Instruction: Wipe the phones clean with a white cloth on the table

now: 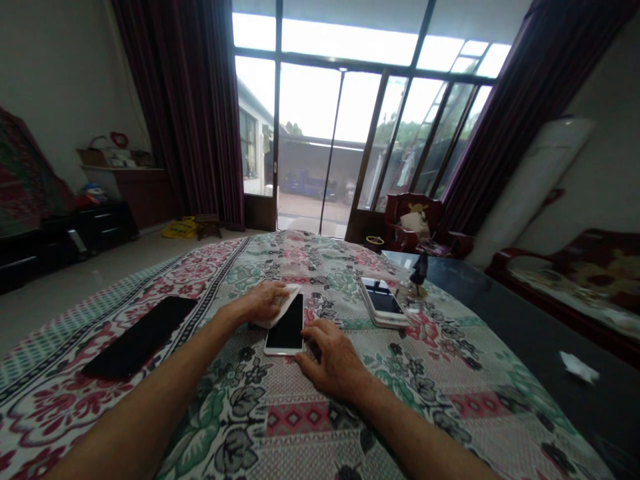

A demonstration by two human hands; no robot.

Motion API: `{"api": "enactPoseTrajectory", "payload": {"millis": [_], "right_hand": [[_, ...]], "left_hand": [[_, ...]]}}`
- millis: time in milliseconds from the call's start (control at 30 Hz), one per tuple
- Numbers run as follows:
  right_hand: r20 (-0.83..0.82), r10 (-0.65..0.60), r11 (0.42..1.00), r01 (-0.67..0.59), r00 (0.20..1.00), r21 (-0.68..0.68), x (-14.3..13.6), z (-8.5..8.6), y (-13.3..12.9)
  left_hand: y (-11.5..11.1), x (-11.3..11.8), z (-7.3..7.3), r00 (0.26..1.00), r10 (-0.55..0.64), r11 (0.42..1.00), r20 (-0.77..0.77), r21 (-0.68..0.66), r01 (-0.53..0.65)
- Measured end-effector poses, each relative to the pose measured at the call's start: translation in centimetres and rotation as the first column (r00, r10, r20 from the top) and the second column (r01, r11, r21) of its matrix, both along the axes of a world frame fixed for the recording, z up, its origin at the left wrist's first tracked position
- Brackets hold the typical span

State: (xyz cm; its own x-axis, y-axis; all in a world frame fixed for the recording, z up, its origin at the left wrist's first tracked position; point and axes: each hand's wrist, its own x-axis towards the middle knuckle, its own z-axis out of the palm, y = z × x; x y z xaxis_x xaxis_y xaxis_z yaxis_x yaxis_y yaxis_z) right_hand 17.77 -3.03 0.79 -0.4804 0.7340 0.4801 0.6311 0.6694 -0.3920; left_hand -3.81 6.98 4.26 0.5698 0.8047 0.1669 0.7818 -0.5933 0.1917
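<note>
A white-framed phone point(286, 333) with a dark screen lies on the flowered tablecloth point(300, 450) in front of me. My left hand point(267, 301) presses a white cloth point(286, 308) on the upper left part of the phone, its fingers together over the cloth. At the phone's right edge rests my right hand point(330, 357), fingers curved and apart, thumb near the bottom right corner. Further right is a stack of white devices point(384, 300). A long black object point(140, 337) lies on the left.
Behind the stack stands a small dark ornament point(419, 270). A crumpled white tissue point(579, 368) lies on the dark surface point(530, 333) at right. Beyond the table are a red wooden chair point(413, 223), a yellow item point(180, 228) on the floor and glass doors.
</note>
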Motion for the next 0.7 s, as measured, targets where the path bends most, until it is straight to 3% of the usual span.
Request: {"api": "enactPoseTrajectory", "payload": {"millis": [133,333,567,700], "right_hand": [[0.0,0.005,1.0,-0.005,1.0,0.009,0.0,0.0,0.0],[0.009,0.002,1.0,-0.002,1.0,0.023,0.0,0.0,-0.1],[0.035,-0.009,1.0,0.008,0.999,0.026,-0.1,0.0,0.0],[0.038,-0.007,1.0,0.006,0.999,0.028,-0.1,0.0,0.0]], "left_hand": [[0.5,0.2,-1.1,0.992,0.114,0.992,0.045,0.057,-0.117],[-0.1,2.8,-2.3,0.962,0.247,0.935,0.113,0.234,-0.268],[-1.1,5.2,-1.7,0.998,0.019,0.97,-0.062,0.242,-0.003],[-1.0,5.5,-1.9,0.995,-0.021,0.973,-0.094,0.228,0.042]]}}
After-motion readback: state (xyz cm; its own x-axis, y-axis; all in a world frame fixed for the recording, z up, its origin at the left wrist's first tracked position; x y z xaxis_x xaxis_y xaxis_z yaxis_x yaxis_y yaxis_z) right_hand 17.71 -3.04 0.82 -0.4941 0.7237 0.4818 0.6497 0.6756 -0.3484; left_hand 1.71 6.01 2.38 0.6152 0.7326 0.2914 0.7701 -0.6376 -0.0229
